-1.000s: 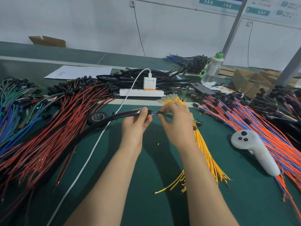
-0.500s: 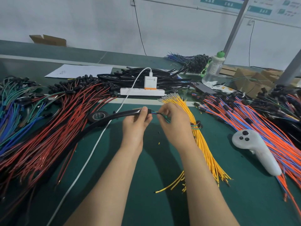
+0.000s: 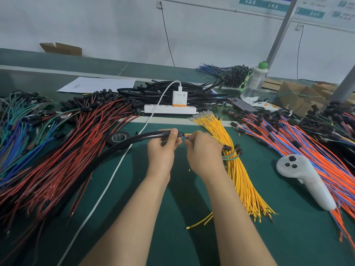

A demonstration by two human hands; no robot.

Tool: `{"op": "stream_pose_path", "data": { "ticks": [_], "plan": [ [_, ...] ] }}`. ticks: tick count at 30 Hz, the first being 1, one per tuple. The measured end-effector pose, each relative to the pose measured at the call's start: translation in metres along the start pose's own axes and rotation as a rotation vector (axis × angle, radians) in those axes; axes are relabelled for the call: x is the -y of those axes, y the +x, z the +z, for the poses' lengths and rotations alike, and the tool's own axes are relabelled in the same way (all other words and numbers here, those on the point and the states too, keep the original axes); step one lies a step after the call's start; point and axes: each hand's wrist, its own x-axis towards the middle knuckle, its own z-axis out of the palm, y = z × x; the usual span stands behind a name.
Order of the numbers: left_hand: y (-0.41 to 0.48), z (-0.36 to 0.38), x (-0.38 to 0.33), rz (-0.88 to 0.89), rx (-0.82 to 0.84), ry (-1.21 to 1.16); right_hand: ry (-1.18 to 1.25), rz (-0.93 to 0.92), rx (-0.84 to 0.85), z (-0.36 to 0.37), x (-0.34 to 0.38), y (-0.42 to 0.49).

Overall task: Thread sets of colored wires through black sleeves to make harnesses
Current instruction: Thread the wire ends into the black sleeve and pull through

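Note:
My left hand (image 3: 163,150) grips the open end of a long black sleeve (image 3: 134,140) that curves away down to the left. My right hand (image 3: 203,150) pinches a small bundle of colored wires (image 3: 183,136) right at the sleeve's mouth. Only a short stretch of wire shows between the two hands. The bundle's tail with black end caps (image 3: 233,149) sticks out to the right of my right hand, over the yellow wires (image 3: 238,166).
Red wires (image 3: 63,150) and blue-green wires (image 3: 17,139) lie at the left, orange-blue wires (image 3: 307,146) at the right. A tape roll (image 3: 118,137), white cable (image 3: 107,191), power strip (image 3: 170,109), spare black sleeves (image 3: 163,92) and a white controller (image 3: 305,179) lie around.
My right hand has moved closer to the sleeve's mouth, and less wire shows between the hands. The left hand has held the sleeve end in place.

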Motion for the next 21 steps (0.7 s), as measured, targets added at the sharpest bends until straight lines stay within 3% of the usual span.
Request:
{"op": "stream_pose_path", "data": {
  "ticks": [3,11,21],
  "plan": [
    [0.0,-0.001,0.0,0.027,0.005,0.016,-0.039,-0.031,0.01,-0.001,0.002,-0.001],
    [0.002,-0.002,0.001,0.009,0.01,-0.012,0.487,0.076,0.158,-0.016,-0.011,0.0],
    [0.0,0.0,0.0,0.027,0.017,0.003,0.655,0.127,0.189,-0.01,-0.014,0.0]
  ]
}}
